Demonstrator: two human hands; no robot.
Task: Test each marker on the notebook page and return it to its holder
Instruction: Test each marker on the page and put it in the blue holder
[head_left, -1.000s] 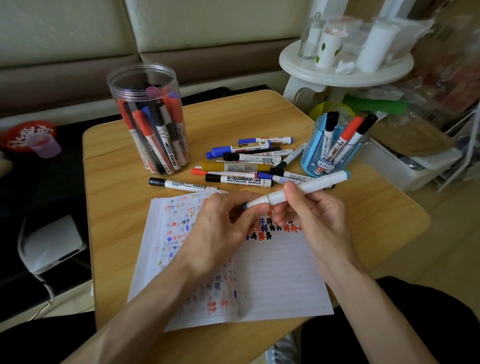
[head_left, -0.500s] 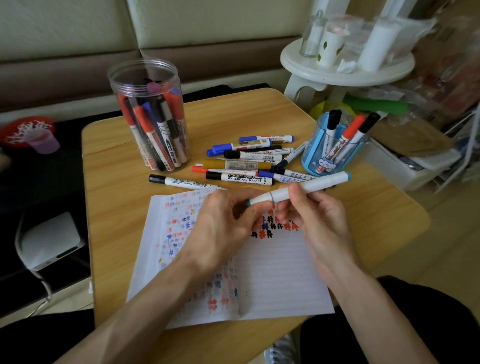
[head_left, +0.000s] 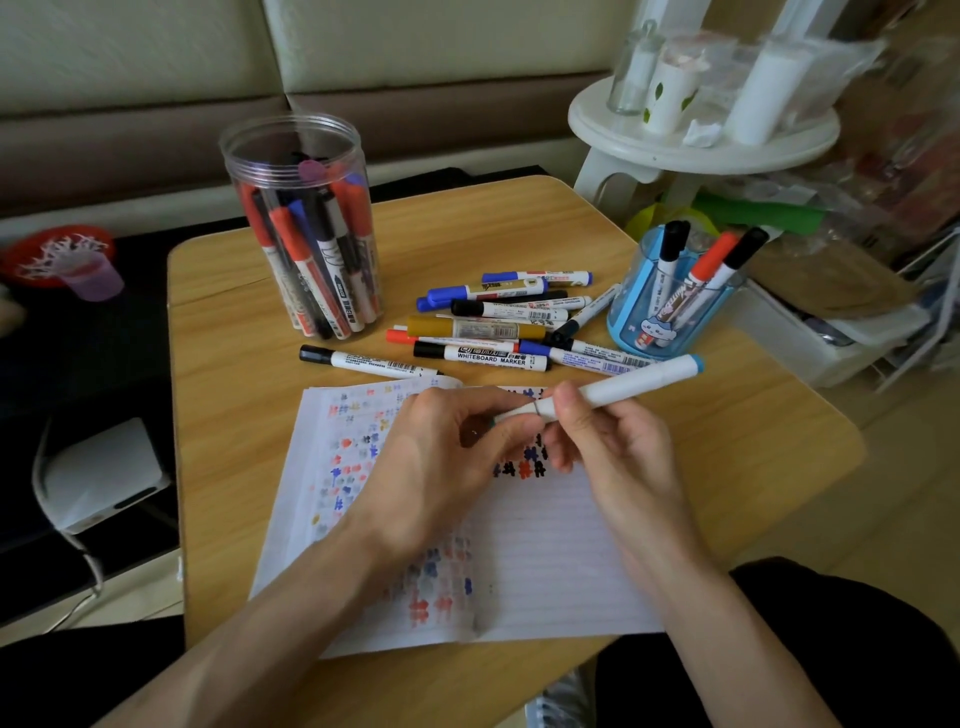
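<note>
Head view: your right hand (head_left: 618, 452) pinches a white marker (head_left: 639, 382) by its barrel. Your left hand (head_left: 441, 462) curls its fingers round the near end, possibly the cap, just above the notebook page (head_left: 561, 561). Beyond both hands lie loose markers (head_left: 493, 330); beyond your right, the blue holder (head_left: 631, 306).

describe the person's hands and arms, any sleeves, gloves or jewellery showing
The left hand and right hand are bare, with no gloves or rings visible. The left forearm and right forearm are uncovered too: no sleeves, watch or bracelet in view. Dark clothing shows at the lap.
</note>
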